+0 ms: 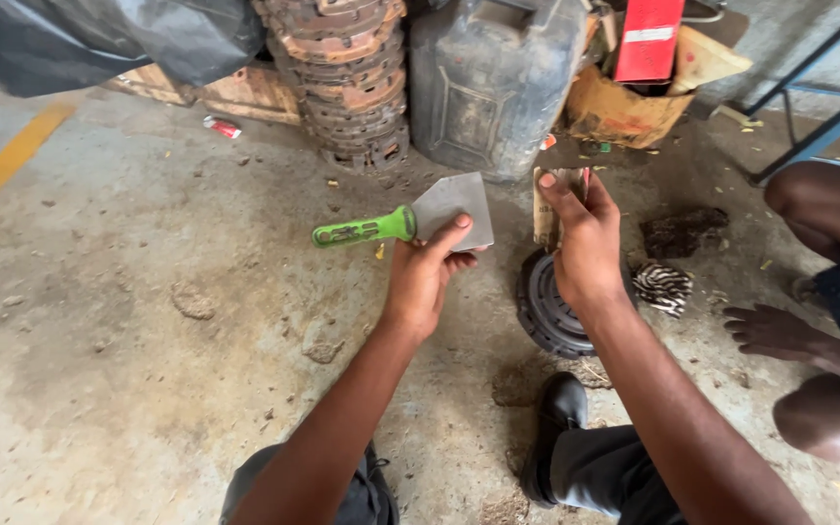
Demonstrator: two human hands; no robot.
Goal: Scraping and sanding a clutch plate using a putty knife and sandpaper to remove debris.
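My left hand (427,277) grips a scraper (420,220) by its wide grey metal blade, with the green handle pointing left. My right hand (583,243) holds up a folded piece of worn sandpaper (550,212), pinched between thumb and fingers. Below my right hand a round dark metal clutch plate (542,309) lies flat on the concrete floor (148,321). The two hands are a short gap apart.
A stack of rusty clutch discs (347,78), a dark jerry can (488,83) and a torn cardboard box (624,107) stand at the back. Another person squats at the right, a hand (770,331) near the floor. A striped rag (663,287) lies by the plate.
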